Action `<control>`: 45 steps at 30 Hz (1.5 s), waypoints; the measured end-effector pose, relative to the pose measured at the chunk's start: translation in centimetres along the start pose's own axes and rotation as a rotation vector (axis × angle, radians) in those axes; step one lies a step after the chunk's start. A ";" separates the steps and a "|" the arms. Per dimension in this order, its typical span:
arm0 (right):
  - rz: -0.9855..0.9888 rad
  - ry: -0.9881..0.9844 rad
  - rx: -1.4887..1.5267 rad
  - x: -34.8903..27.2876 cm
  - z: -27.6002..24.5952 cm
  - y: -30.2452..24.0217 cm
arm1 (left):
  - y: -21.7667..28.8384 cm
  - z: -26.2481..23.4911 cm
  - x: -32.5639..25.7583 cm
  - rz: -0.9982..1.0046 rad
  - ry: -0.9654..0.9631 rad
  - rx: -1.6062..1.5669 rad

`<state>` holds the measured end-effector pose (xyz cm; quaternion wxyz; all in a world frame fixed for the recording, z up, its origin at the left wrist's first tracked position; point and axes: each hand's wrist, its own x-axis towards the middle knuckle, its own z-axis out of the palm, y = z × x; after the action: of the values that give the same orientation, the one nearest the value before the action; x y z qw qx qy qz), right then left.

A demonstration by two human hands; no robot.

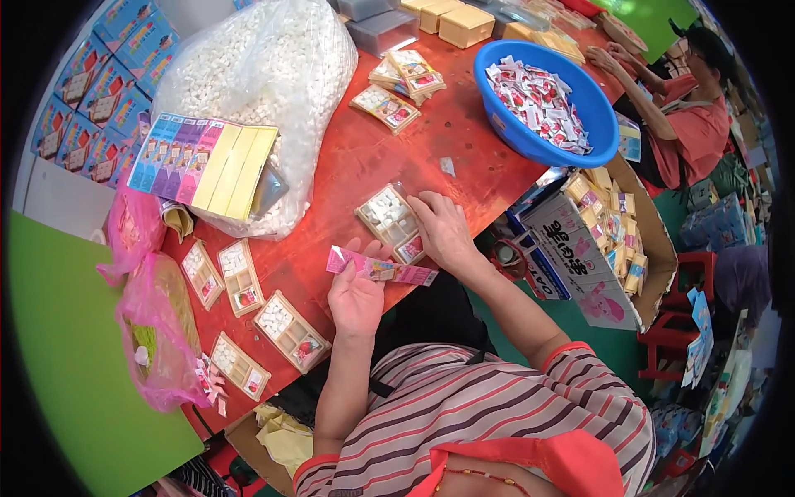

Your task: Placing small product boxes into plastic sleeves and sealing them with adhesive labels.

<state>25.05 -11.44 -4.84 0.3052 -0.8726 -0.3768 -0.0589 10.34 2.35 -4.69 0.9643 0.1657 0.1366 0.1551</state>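
Pink printed strip (387, 269) at the worktop's (331, 219) near edge, held under the thumb of the loosely curled, upturned left hand (357, 304). Right hand (447, 236) half curled at the compartmented tray's (405, 229) right side; gripping or merely touching, impossible to tell. Best to keep the strip flat, the tray level. Open room toward the blue basin (513, 138); tighter leftward, beside another tray (304, 330).

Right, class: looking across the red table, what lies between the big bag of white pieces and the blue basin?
The head view shows a few compartment trays, some stacked, between the bag and basin on the red table.
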 end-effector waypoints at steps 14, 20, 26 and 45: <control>-0.311 -0.137 -0.024 2.1 -1.3 -1.7 | 1.6 -0.2 -3.5 -0.005 0.019 0.016; -0.382 -0.235 -0.009 1.9 -1.6 -1.3 | 1.7 0.3 -4.7 -0.005 0.054 0.003; -0.479 -0.237 -0.019 1.8 -1.4 -1.1 | 1.7 1.2 -4.7 -0.024 -0.003 -0.023; -0.170 -0.420 0.569 -2.2 -6.0 -4.4 | 0.3 5.0 -4.2 0.222 -0.053 0.176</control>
<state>21.21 -13.87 1.43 0.4455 -0.7115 -0.5038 0.2037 7.96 -0.24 0.81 0.9262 0.2679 0.1053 0.2437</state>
